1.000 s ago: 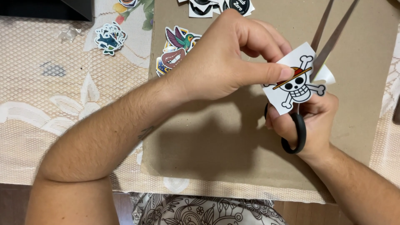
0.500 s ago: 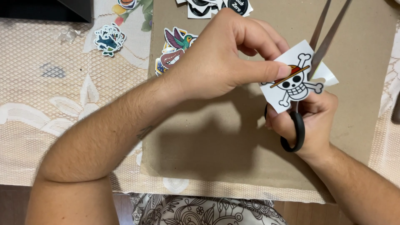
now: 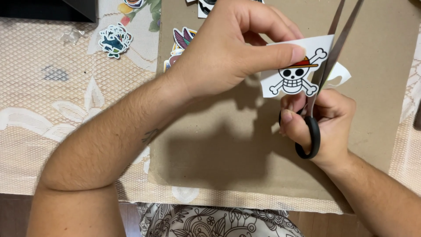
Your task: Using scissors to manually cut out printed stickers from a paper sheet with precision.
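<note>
Looking down from the head view, I log items left to right. At 10 o'clock on the lace tablecloth (image 3: 48, 101) lies a round blue-and-white sticker (image 3: 115, 40); the cloth covers the bench. Just right of it, at 11 o'clock, a winged pink-and-purple sticker (image 3: 182, 41) sits on the brown cardboard sheet (image 3: 228, 149), partly hidden behind my left hand (image 3: 228, 57). More cut-outs show at 12 o'clock along the top edge, too cropped to identify.

My left hand comes in from 8 o'clock, its fingers (image 3: 280, 55) pinched together on the white paper sticker (image 3: 298, 72), thumb on top. The sticker shows a skull and crossbones wearing a straw hat, held above the cardboard at about 1 o'clock of centre.

At 3 o'clock, my right hand (image 3: 329, 118) grips the black-handled scissors (image 3: 313, 127), fingers through the loops. The blades are parted, rising toward 1 o'clock, and meet the sticker's right edge. A white paper offcut (image 3: 340, 74) curls just right of the blades.
</note>
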